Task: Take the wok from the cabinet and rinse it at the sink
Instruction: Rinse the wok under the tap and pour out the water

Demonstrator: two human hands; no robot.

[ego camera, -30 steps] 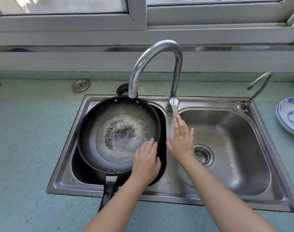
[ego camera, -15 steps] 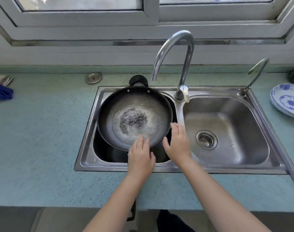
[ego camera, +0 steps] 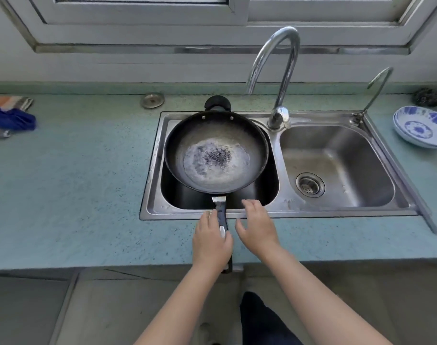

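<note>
Left hand [ego camera: 211, 241] is gripping the wok [ego camera: 216, 153] by its long dark handle [ego camera: 221, 213]. The thumb is lying along the top and the fingers are curling down the handle's left side. The handle's tail end is showing below the wrist, past the front edge of the countertop [ego camera: 75, 183].

Right hand [ego camera: 258, 227] is hovering just right of the grip, fingers spread and relaxed, holding nothing. Its fingertips are over the front rim of the sink [ego camera: 150, 170] - contact with the rim cannot be told.

Straight ahead of the grip, the wok's bowl is sitting over the left basin, handle pointing back at the person across the front rim. A small black loop handle [ego camera: 217, 102] is overhanging the sink's back rim. Inside, a pale film is ringing a dark scorched patch at the centre.

Ahead and right of the grip, the tall curved faucet [ego camera: 279, 70] is rising from the divider, its spout arching over towards the wok's far side. The right basin is showing a drain strainer [ego camera: 309, 184].

Further right - a thin second tap [ego camera: 376, 88], stacked blue-and-white plates [ego camera: 420, 127] and a dark scrubber [ego camera: 427, 97]. Ahead and left, a round metal cap [ego camera: 152, 100] is lying on the counter, and far left a bunched blue and striped cloth [ego camera: 10, 118].
</note>
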